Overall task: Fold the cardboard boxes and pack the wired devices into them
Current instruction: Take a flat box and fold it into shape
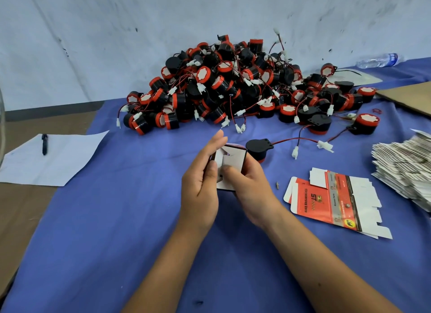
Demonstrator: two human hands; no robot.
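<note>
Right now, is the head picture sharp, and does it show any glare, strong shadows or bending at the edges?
Head view: light is soft and even, with only faint shadows under the hands and the pile; no glare on the blue cloth; the box is slightly blurred; the wide lens curves the cloth's edges and stretches the forearms; print on the flat carton stays hard to read.

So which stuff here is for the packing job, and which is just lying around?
For the job: the small box held by the left hand and right hand, the flat box, the stack of flat boxes, the loose device, the pile of devices.

Lying about: the pen, the paper, the water bottle.
</note>
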